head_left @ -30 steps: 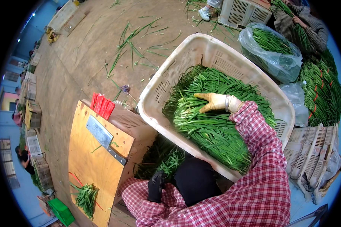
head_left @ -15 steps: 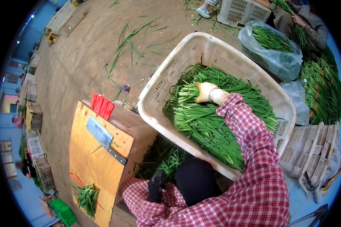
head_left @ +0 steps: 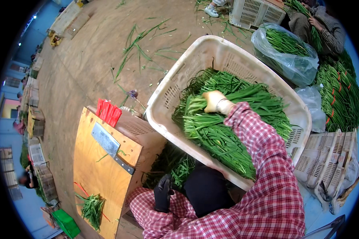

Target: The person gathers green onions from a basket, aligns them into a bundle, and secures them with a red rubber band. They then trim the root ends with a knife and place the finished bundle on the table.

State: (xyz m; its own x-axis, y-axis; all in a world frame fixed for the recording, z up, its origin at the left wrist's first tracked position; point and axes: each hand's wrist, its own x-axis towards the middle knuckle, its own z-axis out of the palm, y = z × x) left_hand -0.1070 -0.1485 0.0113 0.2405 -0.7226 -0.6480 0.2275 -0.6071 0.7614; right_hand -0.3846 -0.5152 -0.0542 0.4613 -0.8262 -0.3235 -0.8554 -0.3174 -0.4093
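Clamped: right hand (head_left: 214, 101), pale glove, my grip closed on a bunch of green chives (head_left: 195, 104) near the middle of the white plastic crate (head_left: 175, 89), lifted clear of the stalks heaped there so it separates cleanly. Left hand (head_left: 162, 193), dark glove, low by my knee; its grip I cannot tell. Cleaver (head_left: 107, 142) flat on the wooden cutting board (head_left: 95, 179), near its upper edge; red ties (head_left: 107, 111) beyond

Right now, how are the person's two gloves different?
The right glove is pale and up in the white basket, gripping green stalks. The left glove is black, down low by the lap, holding nothing I can see. Both arms wear red checked sleeves.
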